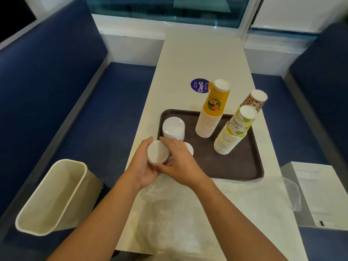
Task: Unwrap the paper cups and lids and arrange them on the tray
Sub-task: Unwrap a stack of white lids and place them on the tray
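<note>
Our left hand and right hand both grip 1 stack of white plastic lids at the dark brown plastic tray's near-left corner.

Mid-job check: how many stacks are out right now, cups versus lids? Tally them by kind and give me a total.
Cup stacks: 3 (yellow cup stack, lime cup stack, brown cup stack)
Lid stacks: 3 (lid stack on the tray, held lid stack between left hand and right hand, half-hidden lid stack behind the right hand)
Total: 6 stacks
</note>
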